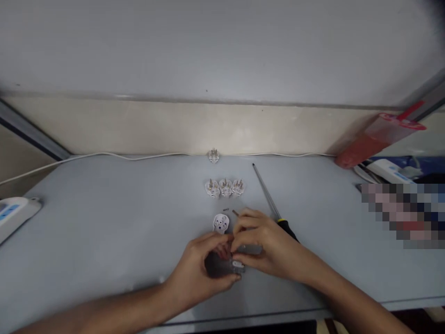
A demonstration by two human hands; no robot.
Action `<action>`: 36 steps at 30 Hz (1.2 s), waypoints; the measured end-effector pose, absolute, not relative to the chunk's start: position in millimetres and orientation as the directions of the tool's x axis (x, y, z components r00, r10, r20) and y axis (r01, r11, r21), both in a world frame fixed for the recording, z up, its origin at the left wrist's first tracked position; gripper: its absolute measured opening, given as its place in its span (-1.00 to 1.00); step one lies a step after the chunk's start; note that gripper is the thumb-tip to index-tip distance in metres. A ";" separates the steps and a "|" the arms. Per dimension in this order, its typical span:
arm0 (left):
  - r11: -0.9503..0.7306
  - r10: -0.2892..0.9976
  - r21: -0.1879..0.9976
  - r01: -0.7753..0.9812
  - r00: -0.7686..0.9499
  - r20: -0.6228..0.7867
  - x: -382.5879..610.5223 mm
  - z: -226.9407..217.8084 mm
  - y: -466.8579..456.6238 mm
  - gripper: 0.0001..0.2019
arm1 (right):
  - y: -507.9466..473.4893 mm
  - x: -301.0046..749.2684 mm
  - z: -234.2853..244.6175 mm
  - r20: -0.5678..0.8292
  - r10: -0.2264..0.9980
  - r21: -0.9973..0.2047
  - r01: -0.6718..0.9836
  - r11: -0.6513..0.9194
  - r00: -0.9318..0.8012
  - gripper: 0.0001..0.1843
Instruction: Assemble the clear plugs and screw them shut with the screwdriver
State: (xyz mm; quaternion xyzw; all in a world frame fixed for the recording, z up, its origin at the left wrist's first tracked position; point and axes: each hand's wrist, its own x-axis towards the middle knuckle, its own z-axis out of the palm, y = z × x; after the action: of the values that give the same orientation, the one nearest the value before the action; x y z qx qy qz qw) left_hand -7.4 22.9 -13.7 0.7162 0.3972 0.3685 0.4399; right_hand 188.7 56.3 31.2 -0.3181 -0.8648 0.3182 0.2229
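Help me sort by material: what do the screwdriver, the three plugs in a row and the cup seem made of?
Screwdriver: shiny shaft, likely steel; matte black handle, perhaps plastic or rubber.
Plugs: white, probably hard plastic bodies, finish unclear; glinting pins look metal, perhaps brass.
Cup: smooth, see-through upper wall suggests plastic, possibly glass.

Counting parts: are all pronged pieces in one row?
No, three pronged pieces sit side by side, a fourth farther back near the cable.

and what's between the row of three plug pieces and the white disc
A small metal piece on the table, seen in the head view.
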 end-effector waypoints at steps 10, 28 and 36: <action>-0.192 0.919 0.945 0.263 0.387 0.079 -8.7 -15.7 20.5 -0.53 | 80.1 197.3 13.1 0.162 0.898 -0.637 0.652 0.412 -0.410 -0.94; -0.336 0.933 0.849 0.409 0.272 0.238 -5.4 -18.4 22.1 -0.63 | 57.1 186.1 21.6 0.162 0.742 -0.676 0.475 0.564 -0.650 -0.97; -0.550 0.835 0.637 0.540 0.353 0.422 -10.6 -14.2 24.3 -0.55 | 53.5 185.0 25.0 0.161 0.797 -0.671 0.528 0.521 -0.582 -0.94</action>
State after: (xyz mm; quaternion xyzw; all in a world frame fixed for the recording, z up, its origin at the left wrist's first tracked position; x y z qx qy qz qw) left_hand -10.6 24.3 -14.2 0.7983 0.4306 0.3714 0.1984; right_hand 185.0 53.5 25.0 -0.3942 -0.8405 0.2903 0.2320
